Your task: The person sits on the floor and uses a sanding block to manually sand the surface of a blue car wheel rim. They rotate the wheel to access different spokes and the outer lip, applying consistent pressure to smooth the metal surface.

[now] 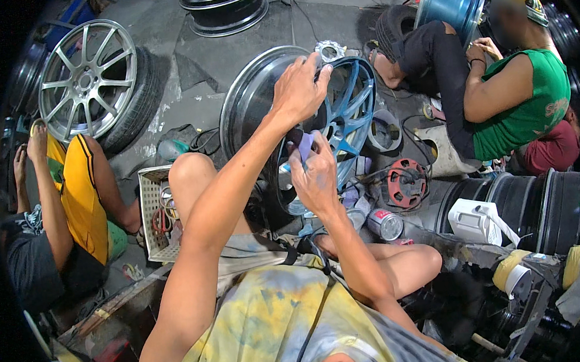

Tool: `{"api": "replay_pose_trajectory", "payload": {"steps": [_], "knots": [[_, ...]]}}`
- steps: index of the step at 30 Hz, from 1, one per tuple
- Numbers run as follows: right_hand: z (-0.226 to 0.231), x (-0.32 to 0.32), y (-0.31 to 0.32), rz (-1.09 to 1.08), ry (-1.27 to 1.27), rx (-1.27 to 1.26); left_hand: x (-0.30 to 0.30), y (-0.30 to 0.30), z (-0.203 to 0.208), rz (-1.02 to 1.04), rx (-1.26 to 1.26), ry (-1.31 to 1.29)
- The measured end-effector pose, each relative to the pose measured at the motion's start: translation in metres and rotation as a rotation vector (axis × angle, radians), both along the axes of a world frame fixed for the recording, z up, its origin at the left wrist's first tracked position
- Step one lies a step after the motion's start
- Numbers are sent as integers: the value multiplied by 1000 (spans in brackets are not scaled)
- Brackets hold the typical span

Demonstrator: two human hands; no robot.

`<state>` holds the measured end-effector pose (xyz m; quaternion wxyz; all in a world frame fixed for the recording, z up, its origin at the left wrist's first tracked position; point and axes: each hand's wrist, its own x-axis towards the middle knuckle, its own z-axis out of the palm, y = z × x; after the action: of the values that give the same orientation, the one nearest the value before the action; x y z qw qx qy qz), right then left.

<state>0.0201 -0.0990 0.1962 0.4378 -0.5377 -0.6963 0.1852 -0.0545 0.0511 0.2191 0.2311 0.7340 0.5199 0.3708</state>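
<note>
A car wheel rim stands on edge in front of me, its blue spoked face (343,113) turned right and its black barrel (248,97) to the left. Across the top of the rim lies my left hand (300,89), fingers stretched out and apart, touching the wheel near its upper edge. Lower down, at the near side of the wheel, my right hand (315,173) pinches a folded piece of purple sandpaper (306,145). Its fingers are bent around the sandpaper and bear greyish-blue dust. Part of the wheel's lower near side is hidden by my right hand.
A white basket (147,219) stands left of my knee. Right of the wheel are a can (384,224), a red reel-like disc (406,183) and cables. A silver wheel (88,80) leans far left. Two people sit at left and right; rims (564,207) line the right side.
</note>
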Motion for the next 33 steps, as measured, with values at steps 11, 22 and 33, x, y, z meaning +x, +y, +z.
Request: {"api": "replay_pose_trajectory", "payload": {"steps": [11,22,33], "knots": [[-21,19,0,-124,31,13,9,-2,4,17,-12,9],[-25,20,-14,-115,-29,158,10,1,4,34,-7,13],[-4,3,-9,-3,17,194,6,4,1,31,14,27]]}}
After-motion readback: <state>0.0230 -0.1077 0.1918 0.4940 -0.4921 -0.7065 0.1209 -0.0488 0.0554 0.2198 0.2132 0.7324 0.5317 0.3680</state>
